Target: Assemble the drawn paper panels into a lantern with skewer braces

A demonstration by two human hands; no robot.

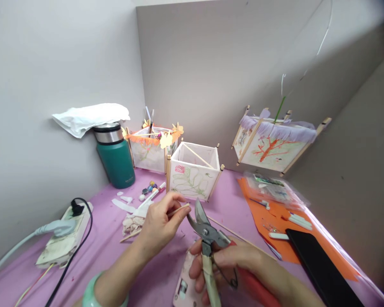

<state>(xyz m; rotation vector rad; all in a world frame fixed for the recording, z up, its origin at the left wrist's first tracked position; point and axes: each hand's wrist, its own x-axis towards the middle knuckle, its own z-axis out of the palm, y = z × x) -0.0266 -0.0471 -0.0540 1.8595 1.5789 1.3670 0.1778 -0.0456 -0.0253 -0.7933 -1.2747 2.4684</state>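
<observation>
My left hand [161, 219], with a pale green bangle on its wrist, pinches a thin wooden stick [179, 209] between thumb and fingers. My right hand [233, 260] is wrapped round the handles of pruning shears [206, 231]. The shears' blades are parted and point up, with the lower blade close to my left fingertips. Behind my hands stands a white box-shaped lantern [195, 177] with a rose drawing and wooden corner posts. Part of a pink object [183, 283] shows beneath my right hand.
A green bottle [117, 160], a lantern with orange fringe [149, 153] and a power strip [62, 241] are on the left. At the right, a lantern with purple trim [272, 149] hangs above orange sheets [262, 217], white pens and a black flat object [320, 268].
</observation>
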